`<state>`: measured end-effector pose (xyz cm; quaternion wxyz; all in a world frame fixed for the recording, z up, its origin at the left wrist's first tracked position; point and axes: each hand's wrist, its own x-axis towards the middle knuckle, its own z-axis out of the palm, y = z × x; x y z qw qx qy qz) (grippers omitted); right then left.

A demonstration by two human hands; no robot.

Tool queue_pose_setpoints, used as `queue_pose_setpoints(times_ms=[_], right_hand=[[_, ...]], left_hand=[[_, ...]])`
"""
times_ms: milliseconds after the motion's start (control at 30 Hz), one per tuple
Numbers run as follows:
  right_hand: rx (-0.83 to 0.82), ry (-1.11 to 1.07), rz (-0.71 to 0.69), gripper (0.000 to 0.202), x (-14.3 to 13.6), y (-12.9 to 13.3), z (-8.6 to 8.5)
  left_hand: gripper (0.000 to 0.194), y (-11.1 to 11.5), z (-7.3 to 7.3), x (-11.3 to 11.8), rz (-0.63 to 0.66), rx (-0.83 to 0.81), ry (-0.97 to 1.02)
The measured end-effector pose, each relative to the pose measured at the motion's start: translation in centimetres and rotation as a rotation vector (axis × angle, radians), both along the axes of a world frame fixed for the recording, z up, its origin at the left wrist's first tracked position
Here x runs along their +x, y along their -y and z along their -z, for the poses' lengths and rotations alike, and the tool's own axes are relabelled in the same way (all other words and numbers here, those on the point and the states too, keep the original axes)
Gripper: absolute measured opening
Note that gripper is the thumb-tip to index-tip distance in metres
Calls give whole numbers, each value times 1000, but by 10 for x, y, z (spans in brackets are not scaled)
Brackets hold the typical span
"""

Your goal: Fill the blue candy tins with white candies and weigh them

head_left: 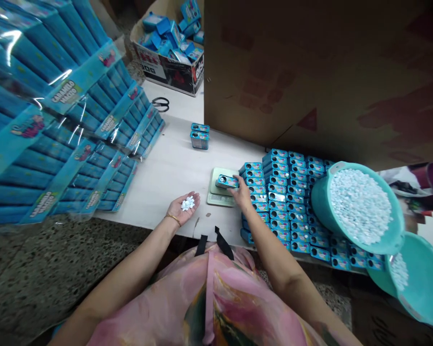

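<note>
My left hand (183, 208) is palm up over the table's front edge, its fingers curled around a small heap of white candies (188, 203). A blue tin (227, 181) lies over the plate of a pale green scale (221, 198), and my right hand (240, 192) grips its right end. Whether the tin rests on the plate I cannot tell. Just right of that hand stand rows of blue tins (278, 197), with a few loose candies on top.
Two blue tins (199, 136) stand behind the scale. Black scissors (160, 104) lie farther back, near a carton (173, 72) of blue boxes. Wrapped blue packs (65, 115) rise at left. A teal bucket (321, 206) of candies and a teal basin (427, 283) are at right.
</note>
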<state>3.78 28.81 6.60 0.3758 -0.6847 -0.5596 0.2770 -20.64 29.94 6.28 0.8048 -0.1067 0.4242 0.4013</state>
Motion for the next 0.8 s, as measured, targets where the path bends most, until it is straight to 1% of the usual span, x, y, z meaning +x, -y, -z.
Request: queue_pose_setpoints(times_ms=[67,100,167,267,333,367,467,600,733,800], right_hand=[[16,56,-51,38,-6,-6,-5],[32,97,-92,36,-10,-7,-11],[73,224,-193,35,-22,-5,-30],[130,471,-365,43,-43,5,-63],[149,608,-444,43,-54,11,-79],[145,660,-461,42,-57,13,-84],[92,754,-461,41,-58,12,-88],[35,801,-471,45,-52,11,-91],[43,805,-464,45,-51,15,-96],[54,779,-466,45,-51,15,-95]], left_hand=[[19,-2,-1,3,-7,-4,3],[19,-4,-1,5,-8,-8,4],[19,-10,-1,12,-8,-5,6],[17,-20,-2,24,-6,35,42],[16,-27,-3,31,2,59,76],[15,-29,-4,34,2,64,86],[13,-31,-4,39,-9,55,82],[14,-29,-2,40,1,37,69],[14,-29,0,40,34,44,79],[14,-29,-1,40,40,49,84]])
